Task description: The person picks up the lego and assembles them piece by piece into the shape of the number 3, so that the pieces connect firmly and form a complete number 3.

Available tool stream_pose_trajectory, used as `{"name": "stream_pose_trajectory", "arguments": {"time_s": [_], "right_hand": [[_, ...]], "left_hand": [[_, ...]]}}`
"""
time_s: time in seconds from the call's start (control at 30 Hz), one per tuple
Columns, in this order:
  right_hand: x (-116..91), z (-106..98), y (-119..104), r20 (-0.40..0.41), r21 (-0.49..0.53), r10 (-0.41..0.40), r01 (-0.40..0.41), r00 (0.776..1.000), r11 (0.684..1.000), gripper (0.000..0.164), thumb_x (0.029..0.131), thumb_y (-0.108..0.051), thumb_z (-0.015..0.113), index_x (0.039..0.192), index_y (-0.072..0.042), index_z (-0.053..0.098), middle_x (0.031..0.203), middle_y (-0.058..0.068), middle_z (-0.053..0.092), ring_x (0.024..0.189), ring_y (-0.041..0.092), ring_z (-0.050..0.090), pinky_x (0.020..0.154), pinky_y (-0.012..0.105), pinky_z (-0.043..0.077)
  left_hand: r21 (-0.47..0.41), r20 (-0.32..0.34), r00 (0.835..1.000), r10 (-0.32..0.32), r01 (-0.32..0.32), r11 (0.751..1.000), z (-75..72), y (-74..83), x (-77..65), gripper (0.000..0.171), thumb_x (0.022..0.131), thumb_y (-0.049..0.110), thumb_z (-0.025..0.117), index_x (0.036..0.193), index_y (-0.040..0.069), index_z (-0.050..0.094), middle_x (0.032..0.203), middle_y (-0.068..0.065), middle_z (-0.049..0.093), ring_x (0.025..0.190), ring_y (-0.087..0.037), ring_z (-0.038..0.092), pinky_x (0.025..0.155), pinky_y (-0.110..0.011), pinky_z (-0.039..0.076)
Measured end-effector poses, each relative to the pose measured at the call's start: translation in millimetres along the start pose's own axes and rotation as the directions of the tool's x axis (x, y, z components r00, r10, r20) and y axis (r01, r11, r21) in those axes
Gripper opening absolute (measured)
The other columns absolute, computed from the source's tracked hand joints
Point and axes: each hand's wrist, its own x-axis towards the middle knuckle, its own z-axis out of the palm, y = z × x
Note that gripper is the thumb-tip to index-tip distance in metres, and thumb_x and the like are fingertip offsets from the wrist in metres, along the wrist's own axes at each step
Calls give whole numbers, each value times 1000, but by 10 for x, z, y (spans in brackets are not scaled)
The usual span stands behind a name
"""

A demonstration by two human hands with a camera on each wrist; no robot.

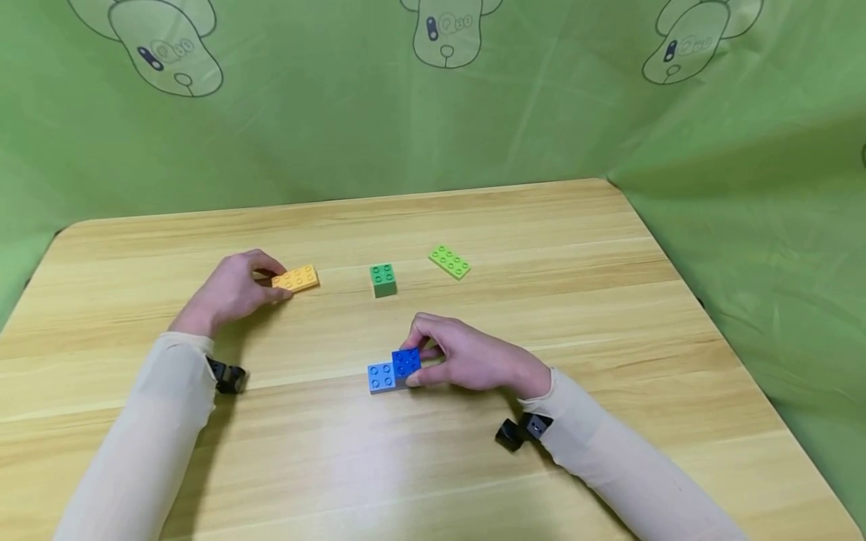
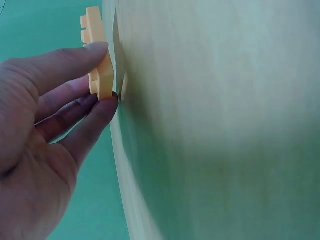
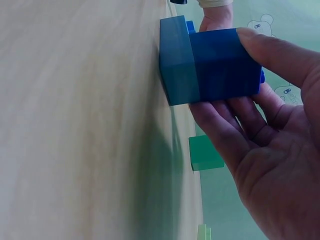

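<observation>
My left hand (image 1: pixel 233 291) pinches one end of a thin yellow-orange toy building brick (image 1: pixel 302 277) between thumb and fingers, close over the table at the left. In the left wrist view the thumb lies on the studded side of this brick (image 2: pixel 95 25), and the fingertips are at its underside. My right hand (image 1: pixel 470 353) grips a square dark blue brick (image 1: pixel 406 361) by its sides. That brick sits on the right half of a longer light blue brick (image 1: pixel 381 378), whose left studs show. The right wrist view shows the dark blue brick (image 3: pixel 227 65) flush against the light blue one (image 3: pixel 178 60).
A square green brick (image 1: pixel 383 280) stands mid-table beyond the right hand. Farther right lies a flat lime-green brick (image 1: pixel 449 262), set at an angle. A green cloth (image 1: pixel 338 128) hangs behind the wooden table (image 1: pixel 325 466) and along its right side.
</observation>
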Motion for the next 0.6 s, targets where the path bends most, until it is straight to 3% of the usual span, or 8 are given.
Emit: {"name": "stream_pose_trajectory", "arguments": {"time_s": [0.6], "right_hand": [[6,3,-3,0,-2,-1,1,1000,1000,28,87,-19,78,104,-11,57,106,-1,59,101,16,57,89,31,52]], "left_hand": [[-43,-1,1000,-5,5,999,-21,-9,-50,44,87,15,77,123,-3,61,117,-21,60,105,-33,57,91,-47,48]]}}
